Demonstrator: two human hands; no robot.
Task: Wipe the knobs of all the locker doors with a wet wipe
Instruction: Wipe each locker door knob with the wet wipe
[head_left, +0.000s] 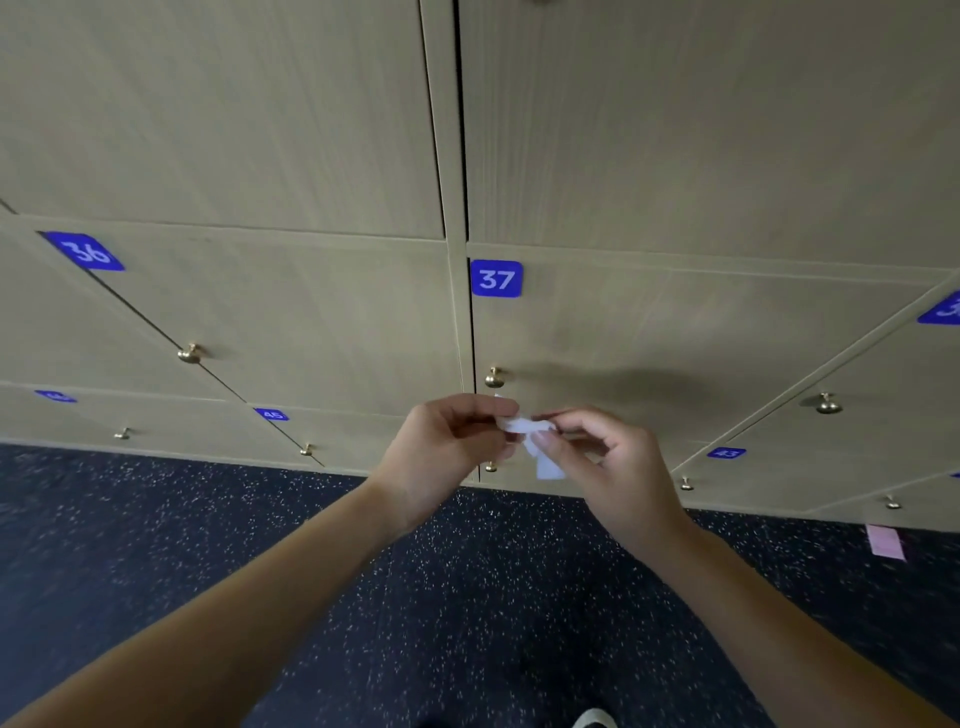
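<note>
Beige wood-grain locker doors (675, 332) above dark speckled floor (467, 597); eight brass knobs (494, 378) visible, five blue number plates (496, 278) clearly, perhaps more at the edges. Left hand (441, 447) and right hand (618, 462) pinching crumpled white wet wipe (535, 441) below door 37's knob.

Lockers: tan wood grain, brass knobs
Doors (675, 156) tan; knobs (494, 378) brass; no. tags (496, 279) blue w/ white digits; floor (467, 597) dark navy, white-speckled; wipe (535, 441) white.
</note>
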